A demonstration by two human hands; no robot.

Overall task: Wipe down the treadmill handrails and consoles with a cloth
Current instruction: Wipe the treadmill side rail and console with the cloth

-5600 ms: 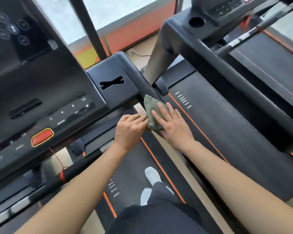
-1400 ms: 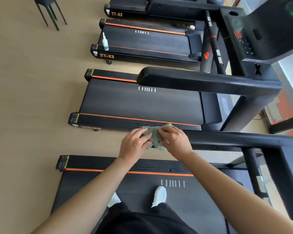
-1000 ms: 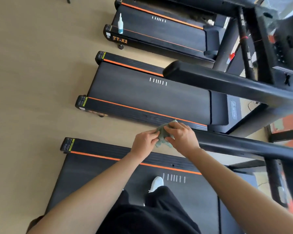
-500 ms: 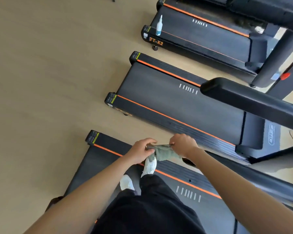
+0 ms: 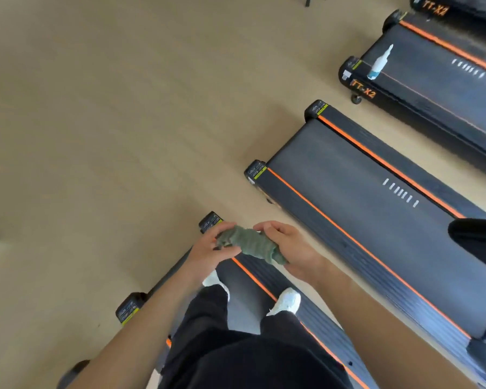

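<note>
Two hands, one cloth, no surface under it. The left hand [image 5: 208,249] and right hand [image 5: 291,248] each curl round an end of the crumpled grey-green fabric cloth [image 5: 250,242]. They hold it in the air between them, in front of the body, above the rear corner of the black orange-striped treadmill deck [image 5: 270,273] the person stands on in white shoes [image 5: 288,301]. Progress, as a judgement: wiping is paused, not visibly finished. No console is in view. The only rail part showing is a rounded black padded handrail end [image 5: 474,242] at the right edge, well apart from the cloth, and nothing shows which rails are done. Most upper parts of the row lie outside the frame, so what is left cannot be counted. A second black treadmill deck [image 5: 362,220] lies alongside on the tan wooden floor [image 5: 124,136]. A third black deck [image 5: 432,88] beyond it carries a small white spray bottle with a blue base [image 5: 378,64] near its rear end. Likely step in hand: regathering the cloth for a fresh face. The cloth is bunched into a rough roll, wrinkled and soft, with no clean fold (wet or dry cannot be told; the frame is blurred).
</note>
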